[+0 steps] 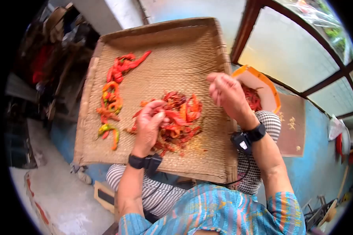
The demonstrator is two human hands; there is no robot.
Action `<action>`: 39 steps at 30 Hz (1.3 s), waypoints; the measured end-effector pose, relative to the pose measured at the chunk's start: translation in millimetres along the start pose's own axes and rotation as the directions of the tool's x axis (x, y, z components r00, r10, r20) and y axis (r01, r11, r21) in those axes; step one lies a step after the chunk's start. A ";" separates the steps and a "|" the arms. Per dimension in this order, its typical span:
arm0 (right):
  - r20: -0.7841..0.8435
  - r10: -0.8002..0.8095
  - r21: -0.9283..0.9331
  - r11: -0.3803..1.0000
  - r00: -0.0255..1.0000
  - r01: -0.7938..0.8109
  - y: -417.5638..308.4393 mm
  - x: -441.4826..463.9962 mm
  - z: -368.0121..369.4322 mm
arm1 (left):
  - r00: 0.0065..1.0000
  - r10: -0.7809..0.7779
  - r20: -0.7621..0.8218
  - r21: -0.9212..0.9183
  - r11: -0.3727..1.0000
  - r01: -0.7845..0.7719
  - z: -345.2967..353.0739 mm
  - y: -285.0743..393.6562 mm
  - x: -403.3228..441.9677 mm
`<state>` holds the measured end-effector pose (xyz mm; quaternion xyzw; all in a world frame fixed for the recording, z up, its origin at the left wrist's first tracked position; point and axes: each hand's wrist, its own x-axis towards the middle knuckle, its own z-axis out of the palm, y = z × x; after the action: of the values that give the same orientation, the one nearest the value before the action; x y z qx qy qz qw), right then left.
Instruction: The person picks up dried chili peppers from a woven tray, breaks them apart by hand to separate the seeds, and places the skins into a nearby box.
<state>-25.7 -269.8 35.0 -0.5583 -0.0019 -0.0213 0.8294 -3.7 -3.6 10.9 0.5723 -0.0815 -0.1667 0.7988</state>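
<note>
A woven tray [176, 51] rests over my lap. My left hand [150, 121] is over its lower middle, thumb and fingers pinched on a red pepper piece [175, 117] above a pile of red peppers and seeds [176, 135]. My right hand [225, 92] is raised by the tray's right edge with its fingers curled together; whatever they hold, if anything, is too small to make out. Whole red peppers [123, 67] lie at the tray's upper left, with orange and red ones [112, 98] below them and a yellow-green one [113, 131] lowest.
An orange-rimmed box [268, 86] with red peppers inside stands right of the tray. Beneath it is a brown board [292, 129] on the blue floor. Framed glass panes [288, 47] stand at the upper right. Dark clutter [51, 58] fills the upper left.
</note>
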 end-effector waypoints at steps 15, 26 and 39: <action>0.072 0.094 0.013 0.995 0.993 -0.095 3.2 2.2 4.5 | 0.991 0.098 -0.086 0.227 0.971 -0.076 -18.8 12.8 4.0; -0.202 0.106 0.453 0.892 0.974 -0.003 6.7 10.6 -28.9 | 0.996 0.086 -0.008 0.347 0.934 -0.078 -8.7 3.7 2.8; 0.375 0.236 -0.412 0.909 0.896 -0.067 62.7 -6.5 74.1 | 0.972 0.231 -0.041 -0.026 0.972 -0.232 -1.9 -16.7 2.2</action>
<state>-28.3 -177.4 4.7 -0.7014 -0.1303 0.1644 0.6812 -3.9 -7.6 -5.6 0.5498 -0.1301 -0.0630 0.8227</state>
